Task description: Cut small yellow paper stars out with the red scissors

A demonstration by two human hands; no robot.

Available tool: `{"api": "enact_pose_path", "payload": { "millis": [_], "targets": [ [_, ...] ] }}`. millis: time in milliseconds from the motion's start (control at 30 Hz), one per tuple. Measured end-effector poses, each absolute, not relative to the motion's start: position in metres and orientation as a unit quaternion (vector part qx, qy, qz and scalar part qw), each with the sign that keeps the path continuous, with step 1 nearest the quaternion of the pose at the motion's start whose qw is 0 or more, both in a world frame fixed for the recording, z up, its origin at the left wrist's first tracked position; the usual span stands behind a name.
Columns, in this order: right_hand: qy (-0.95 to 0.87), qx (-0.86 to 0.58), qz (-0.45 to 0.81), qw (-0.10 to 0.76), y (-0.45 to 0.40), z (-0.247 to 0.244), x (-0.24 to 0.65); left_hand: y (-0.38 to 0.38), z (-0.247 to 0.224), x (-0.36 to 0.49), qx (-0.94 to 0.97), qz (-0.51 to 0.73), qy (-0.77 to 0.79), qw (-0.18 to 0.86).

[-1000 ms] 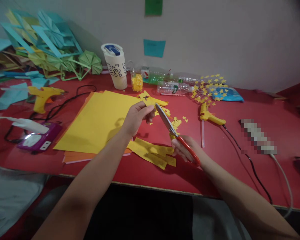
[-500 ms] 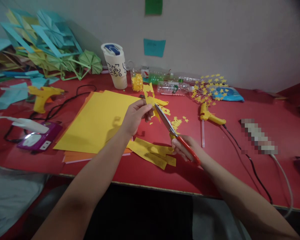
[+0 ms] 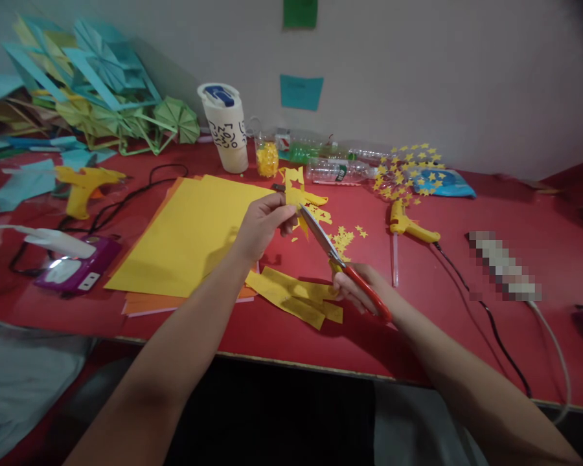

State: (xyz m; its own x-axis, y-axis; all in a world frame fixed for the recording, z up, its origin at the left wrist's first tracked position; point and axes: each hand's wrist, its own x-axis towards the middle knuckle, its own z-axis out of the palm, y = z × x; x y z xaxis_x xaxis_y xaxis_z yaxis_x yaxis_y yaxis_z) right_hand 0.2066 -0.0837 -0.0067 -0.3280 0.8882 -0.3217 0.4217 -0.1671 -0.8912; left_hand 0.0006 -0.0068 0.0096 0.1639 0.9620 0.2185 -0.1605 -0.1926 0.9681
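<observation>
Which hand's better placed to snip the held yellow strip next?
Probably the right hand: it holds the red-handled scissors, pointed toward the yellow strip that the left hand pinches.

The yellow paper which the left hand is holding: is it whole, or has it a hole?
It has a hole: the yellow paper in the left hand shows a star-shaped opening in its upper part.

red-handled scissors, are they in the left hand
No, the right hand holds the red-handled scissors, while the left hand pinches a yellow paper strip.
</observation>
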Motion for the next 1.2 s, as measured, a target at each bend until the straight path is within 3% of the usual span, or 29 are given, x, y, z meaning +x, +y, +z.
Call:
{"api": "enact_pose_path", "payload": {
  "millis": [733, 1200],
  "targets": [
    [-0.602, -0.545, 0.543, 0.213, -0.084, 0.0, 0.204, -0.006, 0.013, -0.003, 0.555, 0.523, 0.362, 0.536],
    [-0.609, -0.532, 0.559, 0.183, -0.082, 0.005, 0.206, -0.002, 0.018, -0.023, 0.607, 0.445, 0.382, 0.536]
  ]
}}
